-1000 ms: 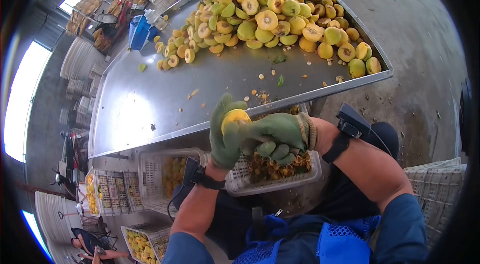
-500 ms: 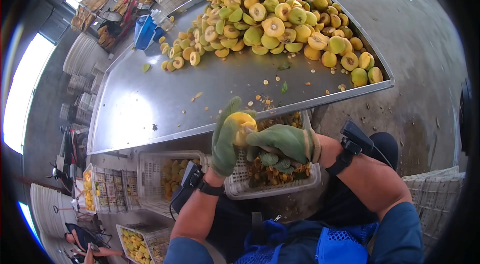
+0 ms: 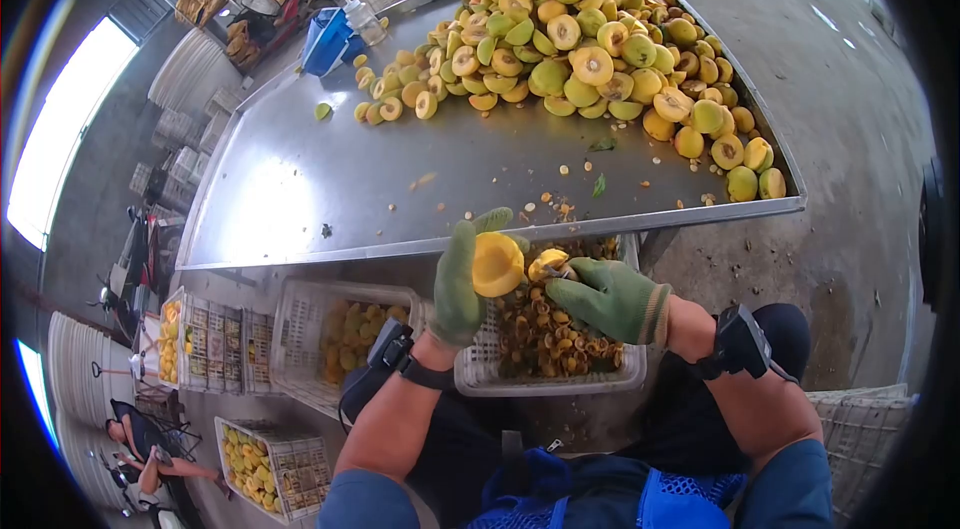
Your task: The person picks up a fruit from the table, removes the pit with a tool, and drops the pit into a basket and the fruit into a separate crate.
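Note:
My left hand, in a green glove, holds a yellow peach half whose cut face shows a smooth hollow. To its right, my right hand, gloved the same way, pinches a scooped-out yellow peach core. Something small and greyish shows at those fingertips, but I cannot make out what it is. Both hands are above a white plastic crate filled with brown and yellow peach scraps, just in front of the metal table.
Many halved peaches are heaped on the table, with a blue container at its far left. Another crate of peach pieces stands left of the scraps. A seated person is at lower left; stacked crates stand at right.
My hands have come apart. The right moved right and down with the yellow core, while the left turned the peach half so its hollow shows. The view has shifted slightly.

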Tool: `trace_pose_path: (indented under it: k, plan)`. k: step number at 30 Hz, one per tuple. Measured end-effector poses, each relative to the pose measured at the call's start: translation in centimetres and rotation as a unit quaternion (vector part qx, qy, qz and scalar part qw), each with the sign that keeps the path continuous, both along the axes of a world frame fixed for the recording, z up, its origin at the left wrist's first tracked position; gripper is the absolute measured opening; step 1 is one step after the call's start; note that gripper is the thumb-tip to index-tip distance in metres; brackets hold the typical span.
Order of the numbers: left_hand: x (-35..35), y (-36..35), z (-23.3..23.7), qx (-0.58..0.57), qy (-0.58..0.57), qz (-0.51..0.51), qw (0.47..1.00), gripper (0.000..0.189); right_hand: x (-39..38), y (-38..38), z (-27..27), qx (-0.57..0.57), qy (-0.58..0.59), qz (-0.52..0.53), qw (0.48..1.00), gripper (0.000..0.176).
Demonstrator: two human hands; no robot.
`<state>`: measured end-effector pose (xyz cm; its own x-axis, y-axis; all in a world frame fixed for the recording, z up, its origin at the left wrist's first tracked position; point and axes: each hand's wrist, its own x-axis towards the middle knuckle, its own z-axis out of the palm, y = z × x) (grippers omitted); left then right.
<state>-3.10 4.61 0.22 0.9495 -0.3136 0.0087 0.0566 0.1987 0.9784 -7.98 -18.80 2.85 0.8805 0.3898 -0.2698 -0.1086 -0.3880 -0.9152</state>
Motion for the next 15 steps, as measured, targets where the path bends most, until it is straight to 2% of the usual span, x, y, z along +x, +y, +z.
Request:
trace_pose_path:
  k: [2,5,8,9,12,15]
  plan:
    - [-0.4,0.5,0.2,0.059,-0.045,-0.013,0.997,0.067,-0.7,0.0,-0.2,-0.095,-0.036,-0.006,0.995,0.038]
    - [-1.2,0.8,0.8,0.092,-0.028,-0.062,0.993,0.052,-1.3,-0.4,-1.1,-0.208,-0.120,-0.006,0.971,0.034]
    - [-2.2,0.1,1.3,0.234,-0.042,-0.097,0.967,0.045,-1.8,-0.3,-1.9,-0.241,-0.165,0.007,0.956,0.031]
    - [-2.7,-0.6,1.2,0.312,-0.088,-0.092,0.942,0.049,-1.9,-0.1,-2.3,-0.256,-0.173,0.012,0.951,0.031]
    - [-3.2,-1.3,-1.7,0.409,-0.238,-0.076,0.877,0.045,-2.3,0.5,-3.3,-0.289,-0.193,0.023,0.938,0.031]
    - [-2.6,-1.0,-2.4,0.382,-0.236,-0.144,0.882,0.040,-2.6,0.7,-3.7,-0.299,-0.204,0.022,0.932,0.030]
